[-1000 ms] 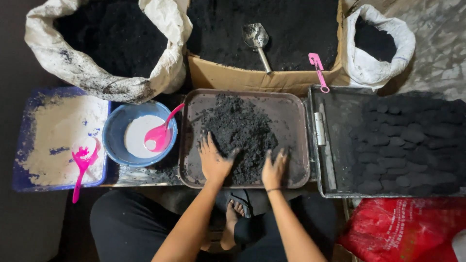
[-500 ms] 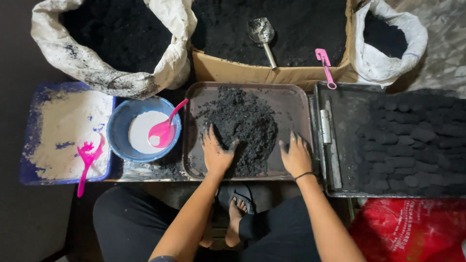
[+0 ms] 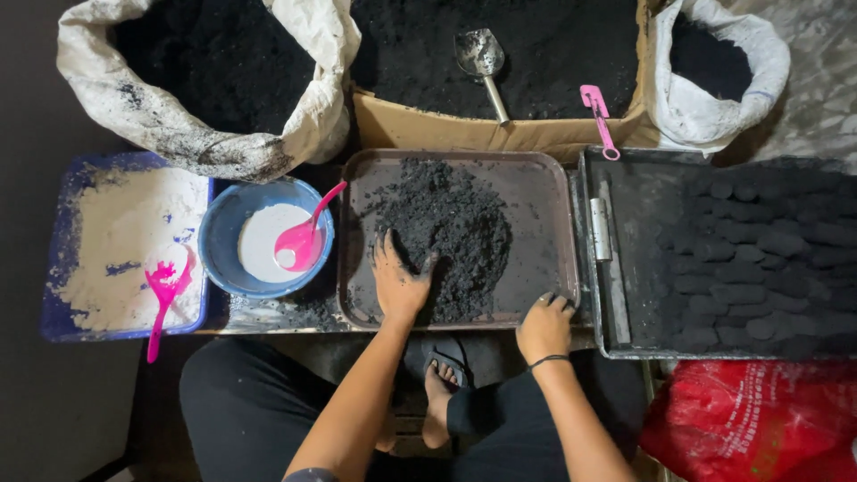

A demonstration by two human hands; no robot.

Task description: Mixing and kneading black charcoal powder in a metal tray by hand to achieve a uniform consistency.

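Tray edges: I see the brown metal tray point(image 3: 544, 192) hemmed in on all sides, with the cardboard box point(image 3: 446, 132) of black powder at its far rim, the blue bowl point(image 3: 217, 234) just beside its left rim and the black tray of briquettes point(image 3: 643, 223) touching its right rim.
Open room: bare tray floor shows along the right side and the far left corner; the black charcoal mix point(image 3: 451, 228) sits left of centre.
Left hand: my left hand point(image 3: 399, 284) lies flat, fingers spread, palm down on the near edge of the mix, holding nothing.
Right hand: my right hand point(image 3: 544, 326) rests on the tray's near right corner, fingers curled over the rim; it looks like a loose hold on the rim, though the fingertips are too dark for me to be sure.
Nearby: a pink spoon point(image 3: 303, 239) stands in the bowl's white liquid, a metal scoop point(image 3: 482, 58) lies in the box.
Change: half a second ago the right hand was inside the tray beside the mix; now it has drawn back to the corner. The left hand stays on the pile.
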